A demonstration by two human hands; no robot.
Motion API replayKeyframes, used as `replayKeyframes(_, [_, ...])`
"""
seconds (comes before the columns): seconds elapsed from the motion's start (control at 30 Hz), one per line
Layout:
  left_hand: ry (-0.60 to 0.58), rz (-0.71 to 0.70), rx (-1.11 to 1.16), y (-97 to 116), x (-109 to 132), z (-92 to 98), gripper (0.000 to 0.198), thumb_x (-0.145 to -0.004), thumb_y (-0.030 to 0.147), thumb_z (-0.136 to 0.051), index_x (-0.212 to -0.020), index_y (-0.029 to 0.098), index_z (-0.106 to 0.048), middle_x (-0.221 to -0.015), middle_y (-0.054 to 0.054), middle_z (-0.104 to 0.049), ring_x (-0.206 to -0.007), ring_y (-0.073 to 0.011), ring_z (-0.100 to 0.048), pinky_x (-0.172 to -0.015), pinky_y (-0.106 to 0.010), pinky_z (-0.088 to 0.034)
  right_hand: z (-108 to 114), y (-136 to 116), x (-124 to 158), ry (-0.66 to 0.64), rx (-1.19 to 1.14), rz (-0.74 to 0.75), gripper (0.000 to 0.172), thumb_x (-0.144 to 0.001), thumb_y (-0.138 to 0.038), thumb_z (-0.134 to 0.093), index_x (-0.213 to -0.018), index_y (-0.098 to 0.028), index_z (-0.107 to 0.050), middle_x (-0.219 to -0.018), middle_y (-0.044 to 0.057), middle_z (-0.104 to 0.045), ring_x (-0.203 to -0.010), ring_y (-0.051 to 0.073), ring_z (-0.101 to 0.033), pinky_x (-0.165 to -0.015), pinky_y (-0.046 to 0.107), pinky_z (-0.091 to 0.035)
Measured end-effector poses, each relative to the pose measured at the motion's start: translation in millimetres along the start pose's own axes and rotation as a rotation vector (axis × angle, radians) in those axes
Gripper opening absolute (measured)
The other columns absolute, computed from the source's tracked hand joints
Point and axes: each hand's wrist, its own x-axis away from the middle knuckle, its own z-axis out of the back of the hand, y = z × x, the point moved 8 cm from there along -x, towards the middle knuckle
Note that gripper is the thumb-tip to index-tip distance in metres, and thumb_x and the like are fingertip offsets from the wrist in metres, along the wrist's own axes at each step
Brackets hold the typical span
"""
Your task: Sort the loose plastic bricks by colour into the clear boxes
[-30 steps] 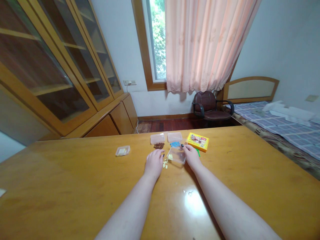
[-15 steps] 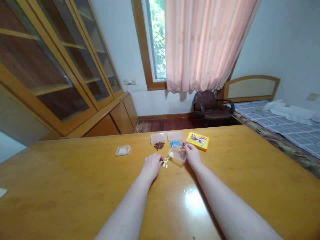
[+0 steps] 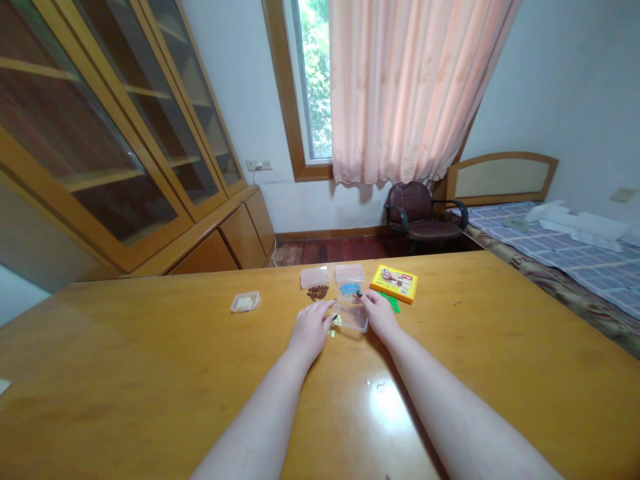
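My right hand [image 3: 381,313] grips the right side of a clear plastic box [image 3: 356,321], thumb and fingers at its edge. Pale yellow pieces [image 3: 337,321] gather at the left end of that box; a few loose ones [image 3: 333,334] lie on the table below. At the box's left edge is my left hand [image 3: 311,328], its index finger stretched over the rim and its thumb apart beside the yellow pieces. The other left fingers are partly hidden. Beyond the box are a pile of blue pieces [image 3: 349,289] and a pile of brown pieces [image 3: 318,293].
Two clear containers [image 3: 315,277] [image 3: 349,273] stand behind the piles. A yellow printed box [image 3: 395,283] lies at the right, with green pieces [image 3: 390,302] before it. Another clear container [image 3: 245,302] sits to the left on the wooden table [image 3: 150,373].
My left hand has moved right and slightly up to the box's edge. The box has shifted slightly and sits lower. Fewer yellow pieces show on the table, and the green pieces are more visible.
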Motion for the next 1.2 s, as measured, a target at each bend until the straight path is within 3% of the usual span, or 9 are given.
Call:
replayKeyframes(0.07, [-0.05,0.048,-0.043,-4,0,-1.7,0.028,-0.086,0.018,-0.051,-0.112,0.022,-0.058,-0.113,-0.004,-0.064,-0.105,-0.0172,-0.057,-0.09,-0.029,-0.041,4,1,-1,0.029,-0.007,-0.008,0.038,-0.07,-0.053,-0.058,-0.073,-0.016,-0.066,-0.069,0.004,-0.066,-0.058,0.017,-0.056,-0.057,0.028,-0.041])
replayKeyframes(0.2, [-0.21,0.158,-0.202,-16,6,-4.3,0.013,-0.086,0.028,-0.052,-0.092,0.021,-0.062,-0.094,-0.004,-0.067,-0.089,-0.0187,-0.061,-0.078,-0.029,-0.043,14,5,-3,0.104,0.0,-0.046,0.041,-0.07,-0.056,-0.057,-0.074,-0.016,-0.065,-0.06,0.003,-0.063,-0.055,0.018,-0.056,-0.056,0.028,-0.041])
replayKeyframes(0.37, [-0.373,0.135,-0.176,-17,13,-14.7,0.018,-0.075,0.033,-0.066,-0.087,0.022,-0.06,-0.092,-0.003,-0.065,-0.083,-0.0185,-0.06,-0.068,-0.025,-0.04,15,2,-1,0.102,-0.002,-0.062,0.04,-0.071,-0.056,-0.056,-0.074,-0.017,-0.064,-0.059,0.003,-0.063,-0.054,0.018,-0.056,-0.055,0.028,-0.04])
replayKeyframes(0.6, [-0.396,0.197,-0.147,-24,13,-19.4,0.009,-0.08,0.027,-0.058,-0.085,0.02,-0.062,-0.093,-0.004,-0.066,-0.083,-0.0179,-0.061,-0.068,-0.025,-0.04,14,5,-3,0.109,0.014,-0.05,0.041,-0.07,-0.055,-0.056,-0.075,-0.016,-0.065,-0.064,0.004,-0.065,-0.056,0.018,-0.056,-0.057,0.028,-0.04])
replayKeyframes(0.97, [-0.428,0.272,-0.307,-27,16,-17.6,0.016,-0.088,0.025,-0.048,-0.092,0.017,-0.061,-0.098,-0.009,-0.065,-0.09,-0.0228,-0.061,-0.075,-0.031,-0.043,12,4,-1,0.086,0.011,-0.064,0.038,-0.07,-0.053,-0.056,-0.073,-0.017,-0.065,-0.063,0.003,-0.064,-0.055,0.017,-0.055,-0.056,0.027,-0.041])
replayKeyframes(1.07, [-0.391,0.289,-0.287,-25,14,-13.2,0.017,-0.089,0.024,-0.046,-0.093,0.016,-0.06,-0.099,-0.009,-0.064,-0.09,-0.0216,-0.061,-0.074,-0.029,-0.043,11,1,0,0.09,0.019,-0.046,0.036,-0.071,-0.052,-0.056,-0.072,-0.017,-0.065,-0.067,0.004,-0.065,-0.058,0.018,-0.056,-0.057,0.027,-0.041])
replayKeyframes(1.2, [-0.256,0.28,-0.207,-18,8,-1.6,0.017,-0.09,0.024,-0.045,-0.094,0.017,-0.059,-0.098,-0.008,-0.063,-0.089,-0.0196,-0.06,-0.075,-0.028,-0.042,4,-3,2,0.041,0.055,-0.002,0.033,-0.071,-0.049,-0.057,-0.07,-0.017,-0.065,-0.067,0.003,-0.065,-0.062,0.018,-0.056,-0.059,0.028,-0.041])
